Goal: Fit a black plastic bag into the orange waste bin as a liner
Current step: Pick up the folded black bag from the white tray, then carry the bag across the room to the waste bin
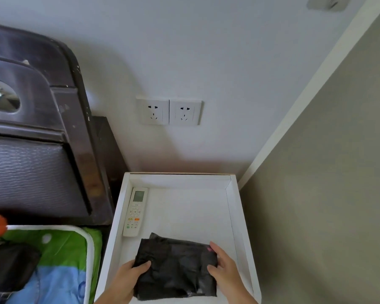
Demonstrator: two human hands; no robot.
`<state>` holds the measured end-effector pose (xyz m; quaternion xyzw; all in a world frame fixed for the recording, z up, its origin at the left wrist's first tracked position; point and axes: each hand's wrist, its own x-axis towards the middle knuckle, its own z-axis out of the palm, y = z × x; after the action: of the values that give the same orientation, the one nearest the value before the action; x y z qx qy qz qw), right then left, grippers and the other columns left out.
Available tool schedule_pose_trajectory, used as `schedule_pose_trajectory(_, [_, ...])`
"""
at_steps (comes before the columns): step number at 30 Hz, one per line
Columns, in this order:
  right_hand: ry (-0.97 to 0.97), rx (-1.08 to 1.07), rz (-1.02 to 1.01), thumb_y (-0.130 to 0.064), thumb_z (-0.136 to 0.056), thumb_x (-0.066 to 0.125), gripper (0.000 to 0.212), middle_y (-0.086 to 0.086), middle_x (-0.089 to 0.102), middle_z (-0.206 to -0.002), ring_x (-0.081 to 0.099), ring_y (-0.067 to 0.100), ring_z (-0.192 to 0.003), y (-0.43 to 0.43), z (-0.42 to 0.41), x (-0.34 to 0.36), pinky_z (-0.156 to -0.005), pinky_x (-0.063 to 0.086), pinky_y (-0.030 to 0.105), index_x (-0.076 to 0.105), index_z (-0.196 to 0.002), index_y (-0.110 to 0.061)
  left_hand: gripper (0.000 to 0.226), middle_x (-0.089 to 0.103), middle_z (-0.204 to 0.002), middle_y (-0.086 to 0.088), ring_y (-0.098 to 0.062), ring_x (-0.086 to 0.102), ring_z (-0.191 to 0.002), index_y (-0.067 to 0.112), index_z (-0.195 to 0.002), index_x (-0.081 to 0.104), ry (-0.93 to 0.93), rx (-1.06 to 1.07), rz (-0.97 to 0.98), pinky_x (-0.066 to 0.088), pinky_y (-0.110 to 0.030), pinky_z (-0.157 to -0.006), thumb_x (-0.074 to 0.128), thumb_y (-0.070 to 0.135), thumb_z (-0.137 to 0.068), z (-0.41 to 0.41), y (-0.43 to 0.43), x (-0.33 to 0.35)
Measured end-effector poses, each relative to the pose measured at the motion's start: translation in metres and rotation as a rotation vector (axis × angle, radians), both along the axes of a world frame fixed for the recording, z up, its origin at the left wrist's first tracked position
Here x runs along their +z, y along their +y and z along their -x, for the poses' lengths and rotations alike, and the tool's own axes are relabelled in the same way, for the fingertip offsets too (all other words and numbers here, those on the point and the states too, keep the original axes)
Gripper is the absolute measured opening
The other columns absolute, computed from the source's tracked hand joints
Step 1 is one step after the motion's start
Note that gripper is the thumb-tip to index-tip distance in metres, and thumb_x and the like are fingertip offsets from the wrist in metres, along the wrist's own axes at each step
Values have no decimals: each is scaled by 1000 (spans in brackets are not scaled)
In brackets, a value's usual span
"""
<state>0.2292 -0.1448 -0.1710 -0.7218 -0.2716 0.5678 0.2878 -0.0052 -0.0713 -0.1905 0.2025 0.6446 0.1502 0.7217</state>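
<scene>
- The left hand (131, 276) is bare, with no glove, ring or watch showing.
- The right hand (223, 267) is bare too, fingers unadorned.
- Both forearms come in from the lower edge uncovered; no sleeve or cuff reaches into view.
- A fingernail on the right hand looks pinkish, though it is blurred.

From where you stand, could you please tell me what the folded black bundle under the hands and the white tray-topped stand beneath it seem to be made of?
The folded black bundle looks like thin plastic film: soft creases and a dull sheen, gripped at both ends by the left hand and right hand. The white tray-topped stand seems painted wood or laminated board, matte with square raised edges; which one is unclear.
</scene>
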Motion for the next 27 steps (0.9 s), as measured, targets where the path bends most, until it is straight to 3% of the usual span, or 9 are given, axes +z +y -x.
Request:
schedule_pose_trajectory(3, [-93, 9, -103, 4, -91, 49, 49, -2, 47, -138, 41, 20, -133, 12, -5, 41, -111, 31, 34, 46, -133, -19, 35, 66, -97, -19, -38, 60, -92, -10, -121, 51, -110, 16, -35, 44, -47, -93, 51, -8, -86, -3, 14, 33])
schedule_pose_trajectory(7, [-135, -76, -309, 14, -88, 43, 49, -3, 61, -118, 57, 7, -111, 37, -23, 157, -98, 45, 15, 71, -94, -26, 41, 72, -100, -24, -40, 67, -92, -5, -117, 56, -293, -52, -187, 53, -46, -79, 52, -17, -77, -9, 53, 131])
schedule_pose_trajectory(10, [-220, -106, -509, 13, -86, 44, 61, -19, 73, -94, 64, -3, -98, 48, -34, 281, -77, 43, 0, 75, -73, -37, 45, 73, -105, -21, -39, 70, -93, 1, -114, 61, -471, -145, -331, 58, -44, -75, 65, 1, -69, -24, 76, 240])
schedule_pose_trajectory(12, [-317, -59, -635, 4, -86, 47, 56, -23, 72, -93, 64, -4, -96, 42, -35, 372, -74, 44, 1, 74, -77, -43, 42, 71, -111, -21, -39, 69, -98, 3, -115, 62, -553, -178, -430, 55, -45, -83, 64, 16, -75, -39, 79, 311])
schedule_pose_trajectory(14, [-443, -48, -764, -4, -86, 52, 47, -14, 73, -98, 65, -1, -95, 19, -29, 462, -78, 48, 6, 73, -79, -46, 37, 72, -108, -21, -36, 71, -92, 2, -116, 61, -583, -185, -545, 59, -43, -75, 58, 20, -84, -55, 75, 379])
schedule_pose_trajectory(18, [-668, -204, -1050, -20, -88, 59, 20, 3, 72, -97, 67, 10, -92, -72, -7, 612, -86, 52, 24, 76, -86, -30, 36, 77, -98, -14, -28, 74, -82, 2, -102, 70, -713, -366, -813, 61, -29, -59, 61, 22, -74, -70, 38, 530])
schedule_pose_trajectory(22, [-886, -415, -1304, -30, -86, 61, 21, 8, 70, -90, 68, 15, -83, -205, 34, 715, -72, 54, 23, 77, -87, -17, 33, 76, -102, -10, -26, 73, -90, 11, -102, 73, -908, -509, -1044, 61, -39, -68, 60, 22, -74, -69, -32, 658])
schedule_pose_trajectory(24, [-1037, -513, -1400, -31, -85, 59, 23, 8, 70, -85, 67, 16, -80, -278, 63, 749, -69, 53, 21, 76, -89, -16, 28, 79, -86, -3, -19, 75, -76, 9, -98, 73, -1049, -536, -1149, 61, -35, -60, 50, 14, -83, -72, -79, 701])
schedule_pose_trajectory(27, [-1233, -650, -1468, -45, -82, 56, 32, -6, 73, -73, 68, 6, -72, -391, 107, 781, -69, 52, 16, 77, -89, -22, 63, 73, -56, 15, 4, 68, -51, 23, -58, 78, -1247, -633, -1310, 53, -13, -41, 31, 4, -93, -79, -176, 740])
